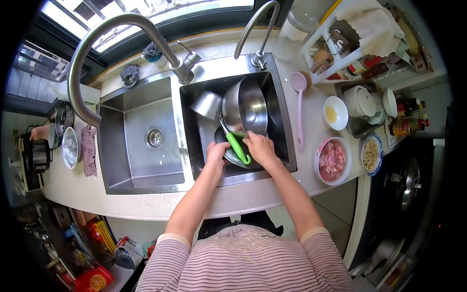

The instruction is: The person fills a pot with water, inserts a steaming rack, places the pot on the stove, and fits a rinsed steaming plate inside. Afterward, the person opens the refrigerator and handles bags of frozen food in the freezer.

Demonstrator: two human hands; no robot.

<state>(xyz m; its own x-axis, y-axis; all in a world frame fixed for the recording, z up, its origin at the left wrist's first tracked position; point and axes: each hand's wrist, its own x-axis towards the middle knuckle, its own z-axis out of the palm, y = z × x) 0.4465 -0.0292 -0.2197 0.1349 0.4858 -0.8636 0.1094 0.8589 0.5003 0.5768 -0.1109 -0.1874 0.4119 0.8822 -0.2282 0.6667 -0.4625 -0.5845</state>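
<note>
Both my hands reach into the dark right sink basin. My left hand is closed at the left side of a shallow round steel dish, thumb on top. On its right side my right hand is closed with curled fingers, the fingertips partly hidden. Between my hands the bright green handle of a steel ladle lies across the dish, its hooked end toward me. The ladle's deep cup rests farther back on the left. A large steel mixing bowl leans tilted just beyond my right hand.
Left lies a second steel basin under a tall curved faucet; a thinner tap stands behind. On the right counter are a pink long-handled brush, a bowl of raw meat, a small white bowl and a patterned bowl.
</note>
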